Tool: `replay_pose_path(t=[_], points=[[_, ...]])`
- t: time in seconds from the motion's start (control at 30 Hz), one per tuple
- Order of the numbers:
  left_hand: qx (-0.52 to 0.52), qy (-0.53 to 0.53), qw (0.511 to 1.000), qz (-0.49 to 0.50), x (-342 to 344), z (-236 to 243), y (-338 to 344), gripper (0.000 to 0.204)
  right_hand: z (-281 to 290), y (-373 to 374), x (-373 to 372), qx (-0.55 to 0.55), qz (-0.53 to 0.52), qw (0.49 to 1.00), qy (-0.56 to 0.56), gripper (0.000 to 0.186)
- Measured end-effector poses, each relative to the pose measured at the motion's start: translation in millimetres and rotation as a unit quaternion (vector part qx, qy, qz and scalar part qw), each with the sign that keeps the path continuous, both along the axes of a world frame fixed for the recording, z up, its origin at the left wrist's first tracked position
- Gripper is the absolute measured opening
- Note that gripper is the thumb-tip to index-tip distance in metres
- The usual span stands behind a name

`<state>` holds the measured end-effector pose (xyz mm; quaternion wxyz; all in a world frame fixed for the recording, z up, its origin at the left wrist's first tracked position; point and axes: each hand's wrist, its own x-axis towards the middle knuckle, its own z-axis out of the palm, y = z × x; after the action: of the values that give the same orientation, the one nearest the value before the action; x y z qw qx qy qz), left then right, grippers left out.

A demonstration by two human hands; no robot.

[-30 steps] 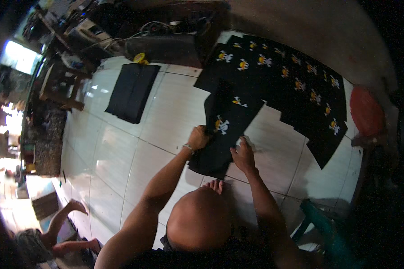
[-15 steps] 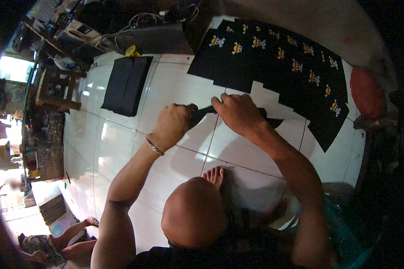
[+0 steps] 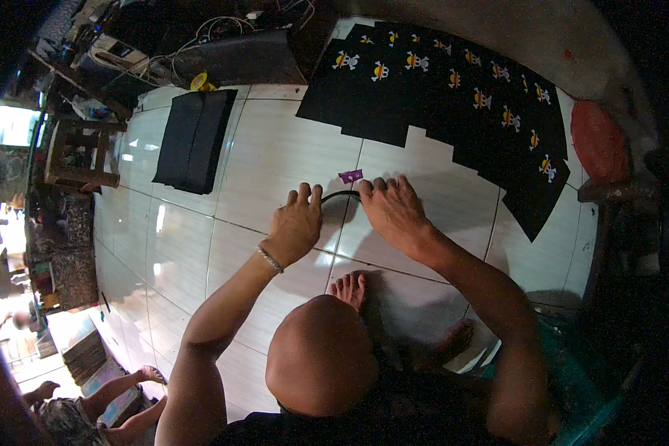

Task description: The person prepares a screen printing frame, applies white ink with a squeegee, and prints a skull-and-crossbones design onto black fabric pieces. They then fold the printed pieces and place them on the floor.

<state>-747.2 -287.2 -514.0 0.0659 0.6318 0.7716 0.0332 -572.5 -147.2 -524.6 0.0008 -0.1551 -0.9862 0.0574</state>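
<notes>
Head view: blk. piece [image 3: 340,194], seen face-on 1 sec. ago, now shows as thin bowed strip betw. L. hand [image 3: 297,224] and R. hand [image 3: 395,212], each clamped on one end. Purple patch [image 3: 350,176] newly visible just beyond; attachment cannot be told. Effect: piece is handled apart from printed blk. sheets [image 3: 401,93] on floor [image 3: 264,163].

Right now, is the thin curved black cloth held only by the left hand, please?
No, the black cloth runs from the left hand to the right hand.

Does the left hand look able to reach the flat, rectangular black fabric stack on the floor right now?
Probably yes: only glossy white floor tiles show between the left hand and the stack, though that hand seems occupied gripping a thin, curved black fabric edge.
</notes>
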Motion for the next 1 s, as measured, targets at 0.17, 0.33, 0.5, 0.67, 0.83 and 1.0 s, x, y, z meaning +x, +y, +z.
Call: replay_pose_path(t=[0.17, 0.33, 0.5, 0.67, 0.83, 1.0], points=[[-0.015, -0.032, 0.999, -0.01, -2, -8, 6, 0.018, -2, -2, 13, -0.046, -0.027, 0.997, -0.051, 0.021], [-0.036, -0.023, 0.999, -0.03, 2, -4, 7, 0.035, -6, 2, 23, 0.01, -0.025, 1.0, 0.001, 0.026], [-0.136, -0.047, 0.989, 0.027, -1, -1, 10, 0.044, -3, 15, 28, -0.125, -0.04, 0.988, -0.082, 0.03], [-0.188, -0.064, 0.98, 0.008, -4, -20, 7, 0.037, -1, 18, 26, -0.004, -0.06, 0.998, -0.004, 0.033], [-0.05, -0.308, 0.949, 0.03, -34, -38, 13, 0.016, 3, 45, 17, 0.028, -0.06, 0.995, 0.078, 0.028], [-0.128, -0.724, 0.609, 0.298, -19, -83, 2, 0.02, -12, 61, 26, -0.043, -0.138, 0.913, 0.381, 0.029]])
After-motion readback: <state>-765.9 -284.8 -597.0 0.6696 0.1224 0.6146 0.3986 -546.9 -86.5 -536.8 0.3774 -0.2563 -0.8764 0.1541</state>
